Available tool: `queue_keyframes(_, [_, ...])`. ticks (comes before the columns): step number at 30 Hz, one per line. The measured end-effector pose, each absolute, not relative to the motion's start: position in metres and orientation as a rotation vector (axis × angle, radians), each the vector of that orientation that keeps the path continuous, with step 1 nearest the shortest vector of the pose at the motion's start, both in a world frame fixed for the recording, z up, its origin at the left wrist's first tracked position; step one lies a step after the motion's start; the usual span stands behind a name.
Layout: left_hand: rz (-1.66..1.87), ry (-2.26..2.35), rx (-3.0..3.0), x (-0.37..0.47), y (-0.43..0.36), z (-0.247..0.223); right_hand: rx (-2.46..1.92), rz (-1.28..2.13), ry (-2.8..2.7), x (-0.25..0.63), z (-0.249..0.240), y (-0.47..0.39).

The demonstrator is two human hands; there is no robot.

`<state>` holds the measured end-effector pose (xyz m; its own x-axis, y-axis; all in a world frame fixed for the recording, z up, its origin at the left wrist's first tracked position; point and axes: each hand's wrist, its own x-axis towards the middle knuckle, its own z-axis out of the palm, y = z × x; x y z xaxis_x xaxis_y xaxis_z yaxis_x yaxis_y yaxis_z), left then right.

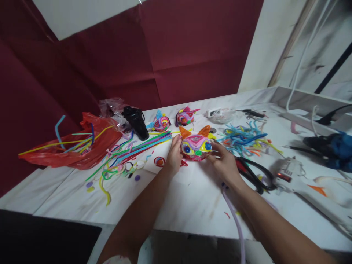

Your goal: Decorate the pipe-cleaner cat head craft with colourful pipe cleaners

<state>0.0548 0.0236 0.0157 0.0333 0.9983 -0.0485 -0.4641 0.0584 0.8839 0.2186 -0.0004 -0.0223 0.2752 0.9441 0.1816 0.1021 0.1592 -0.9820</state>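
A colourful cat-like face craft, with orange ears, blue eyes and a green nose, is held upright between both hands above the white table. My left hand grips its left side, fingers closed along the edge. On the right side, my right hand holds it with thumb and fingers. Beneath my left hand lies a white sheet with a small red and blue eye-like piece on it.
Two similar crafts stand behind. Pipe cleaners and a red bag are at left. Blue pipe cleaner pieces, scissors and a white glue gun lie at right.
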Motion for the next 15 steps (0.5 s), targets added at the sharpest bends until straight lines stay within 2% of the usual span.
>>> queue_keyframes(15, [1.418,0.791,0.851,0.053,0.019,0.005,-1.223,0.857,-1.137,0.218,-0.025,-0.002])
